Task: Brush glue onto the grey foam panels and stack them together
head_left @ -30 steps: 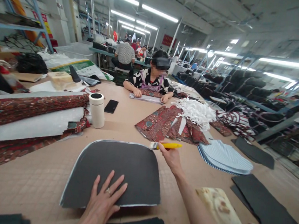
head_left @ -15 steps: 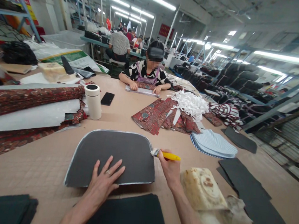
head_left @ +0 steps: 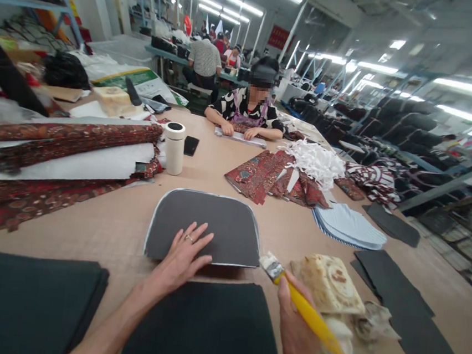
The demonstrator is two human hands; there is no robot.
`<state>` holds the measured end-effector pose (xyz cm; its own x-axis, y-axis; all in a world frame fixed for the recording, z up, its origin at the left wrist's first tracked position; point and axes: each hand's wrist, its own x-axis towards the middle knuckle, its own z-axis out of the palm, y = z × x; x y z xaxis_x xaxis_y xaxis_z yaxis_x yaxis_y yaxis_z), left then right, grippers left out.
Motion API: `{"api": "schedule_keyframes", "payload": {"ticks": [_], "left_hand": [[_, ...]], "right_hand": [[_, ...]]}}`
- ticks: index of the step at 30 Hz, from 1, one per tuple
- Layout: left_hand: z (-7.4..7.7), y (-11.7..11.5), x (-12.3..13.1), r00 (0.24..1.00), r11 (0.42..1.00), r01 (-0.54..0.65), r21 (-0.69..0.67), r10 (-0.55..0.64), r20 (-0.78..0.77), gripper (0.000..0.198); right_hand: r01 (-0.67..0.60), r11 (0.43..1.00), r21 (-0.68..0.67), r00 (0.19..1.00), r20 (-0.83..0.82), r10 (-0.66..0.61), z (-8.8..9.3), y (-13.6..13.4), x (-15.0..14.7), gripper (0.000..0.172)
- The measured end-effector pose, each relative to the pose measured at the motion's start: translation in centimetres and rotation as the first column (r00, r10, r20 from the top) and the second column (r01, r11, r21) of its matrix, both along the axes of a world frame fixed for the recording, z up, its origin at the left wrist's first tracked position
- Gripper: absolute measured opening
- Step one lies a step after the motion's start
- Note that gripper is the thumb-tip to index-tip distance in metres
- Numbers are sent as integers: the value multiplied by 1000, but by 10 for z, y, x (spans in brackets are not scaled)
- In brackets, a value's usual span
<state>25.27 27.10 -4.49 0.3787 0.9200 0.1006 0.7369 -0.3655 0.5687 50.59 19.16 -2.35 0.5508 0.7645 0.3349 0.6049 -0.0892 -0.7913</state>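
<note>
A dark grey panel [head_left: 232, 221] with rounded top corners lies on the brown table, a white line of paste along its edges. My left hand [head_left: 187, 250] rests flat on it, fingers spread, a ring on one finger. In my right hand [head_left: 297, 316] is a paintbrush [head_left: 306, 312] with a yellow handle; its white-coated bristles are at the panel's lower right corner. Beside that hand stands a stained, paste-crusted container [head_left: 330, 283]. Nearer to me is a stack of dark green-black pieces [head_left: 204, 330], and another dark stack [head_left: 24, 296] lies at the left.
A cream flask [head_left: 174, 151] and a black phone [head_left: 191, 145] stand beyond the panel. Rolled patterned fabric [head_left: 76, 139] covers the left side. Striped pieces [head_left: 350, 224] and dark cut pieces [head_left: 407, 310] lie at right. A co-worker [head_left: 248, 108] sits across the table, both hands on fabric.
My right hand has moved the brush down from the panel's right edge to its lower right corner, the handle now tilting towards me. The view has shifted; my left hand stays on the panel.
</note>
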Motion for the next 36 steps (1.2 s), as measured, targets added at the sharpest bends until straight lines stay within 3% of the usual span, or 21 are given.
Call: {"api": "schedule_keyframes", "payload": {"ticks": [3, 5, 7, 10, 12, 14, 16, 20, 26, 29, 34, 36], "left_hand": [[5, 1, -52, 963, 991, -133, -31, 137, 230, 41], [3, 0, -85, 948, 986, -138, -94, 159, 277, 45], [-2, -2, -106, 955, 987, -91, -134, 125, 270, 50], [-8, -2, -117, 967, 989, -27, -143, 62, 247, 59], [-8, -2, -117, 970, 990, -4, -139, 38, 242, 64], [-8, -2, -116, 972, 991, 13, -132, 18, 235, 64], [-8, -2, -117, 973, 992, 20, -121, 8, 230, 63], [-13, -1, -119, 977, 994, 15, -106, 8, 215, 64], [-14, 1, -114, 987, 993, -7, -115, 26, 159, 66], [-14, 2, -113, 991, 993, -20, -120, 36, 128, 66], [-13, 1, -112, 995, 991, -47, -125, 57, 79, 68], [-7, -1, -101, 998, 993, -59, -100, 61, 20, 64]], "right_hand": [[-26, 999, -20, 991, -130, 23, 12, 3, -30, 46], [-155, 986, -66, 958, -252, 134, 13, 5, -62, 43], [-363, 928, -79, 873, -377, 310, 8, 5, -101, 36], [-622, 783, -3, 700, -451, 554, -5, 9, -157, 25], [-706, 705, 62, 625, -413, 662, -14, 14, -181, 19], [-740, 666, 95, 601, -352, 718, -20, 19, -188, 17], [-727, 682, 78, 634, -304, 711, -21, 20, -181, 17], [-607, 794, 3, 769, -251, 588, -12, 15, -163, 18], [-681, 731, -34, 685, -382, 620, -10, 22, -169, 20], [-586, 802, -114, 783, -333, 525, -11, 24, -125, 24], [-313, 915, -256, 949, -123, 291, -2, 12, -9, 32], [-215, 942, -257, 977, -59, 207, 3, 10, 12, 32]]}}
